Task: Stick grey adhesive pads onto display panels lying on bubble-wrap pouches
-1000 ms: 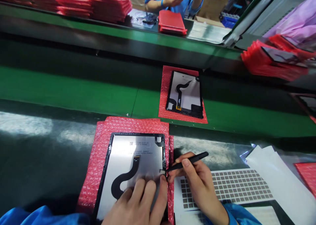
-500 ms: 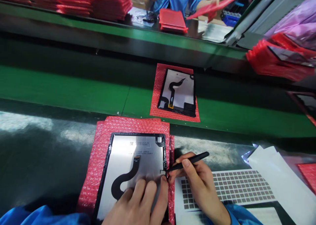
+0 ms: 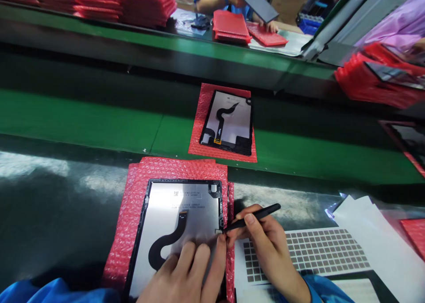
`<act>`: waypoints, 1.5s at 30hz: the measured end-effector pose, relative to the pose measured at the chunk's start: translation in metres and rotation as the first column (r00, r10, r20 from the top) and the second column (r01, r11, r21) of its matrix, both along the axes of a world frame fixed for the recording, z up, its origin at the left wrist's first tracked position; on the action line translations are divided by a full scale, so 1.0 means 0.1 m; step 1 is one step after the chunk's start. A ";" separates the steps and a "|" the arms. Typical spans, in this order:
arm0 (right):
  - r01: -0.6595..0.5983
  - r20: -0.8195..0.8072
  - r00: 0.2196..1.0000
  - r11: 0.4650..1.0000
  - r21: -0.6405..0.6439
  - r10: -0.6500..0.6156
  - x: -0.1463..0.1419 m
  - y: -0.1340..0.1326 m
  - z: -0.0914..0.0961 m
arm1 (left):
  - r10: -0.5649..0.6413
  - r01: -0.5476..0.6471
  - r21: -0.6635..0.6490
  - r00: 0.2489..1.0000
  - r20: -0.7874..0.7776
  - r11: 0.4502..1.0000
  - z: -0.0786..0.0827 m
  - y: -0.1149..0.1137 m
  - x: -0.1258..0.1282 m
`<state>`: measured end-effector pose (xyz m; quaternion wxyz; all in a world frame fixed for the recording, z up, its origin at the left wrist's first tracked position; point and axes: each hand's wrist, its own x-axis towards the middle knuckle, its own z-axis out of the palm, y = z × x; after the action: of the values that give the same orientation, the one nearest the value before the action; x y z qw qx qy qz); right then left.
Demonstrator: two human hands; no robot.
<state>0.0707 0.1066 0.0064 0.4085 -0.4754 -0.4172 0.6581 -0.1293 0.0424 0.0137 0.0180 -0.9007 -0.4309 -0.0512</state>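
Note:
A tablet screen panel lies back side up on red bubble-wrap bags, with a black ribbon cable curving over its silver back. My left hand rests on the panel's lower part, fingers spread and bent, the index fingertip at the right edge. Pinched in my right hand are black tweezers, slanting down to the left. Their tip meets the panel's right edge beside a small pale piece, just above my left index finger. Whether the tip grips anything is too small to tell.
A sheet of small grey squares and white papers lie at the right. On the green conveyor belt, another panel sits on a red bag. Across the belt, a person in blue holds a dark flat panel near stacked red bags.
The panel on the belt has shifted left. Opposite, the person has put down a red bag and now holds up a dark panel. My hands have barely moved.

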 end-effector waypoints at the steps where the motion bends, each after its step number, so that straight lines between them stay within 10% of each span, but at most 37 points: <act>1: -0.002 -0.009 1.000 1.000 0.002 0.002 -0.01 0.01 0.01 | 0.004 -0.004 0.003 1.000 0.001 1.000 0.00 0.00 0.00; 40: 0.092 -0.123 0.988 0.996 -0.018 -0.094 0.02 -0.01 -0.10 | -0.031 0.037 -0.043 0.991 0.129 0.998 -0.05 0.09 -0.05; 45: 0.141 -0.195 0.970 0.990 -0.024 -0.143 0.02 0.03 -0.14 | -0.025 0.060 -0.155 0.975 0.220 0.986 0.14 0.26 -0.05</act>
<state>0.0725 0.1093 -0.0073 0.4912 -0.4388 -0.3367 0.6729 -0.1339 0.0683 0.0272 -0.1030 -0.8973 -0.4136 -0.1148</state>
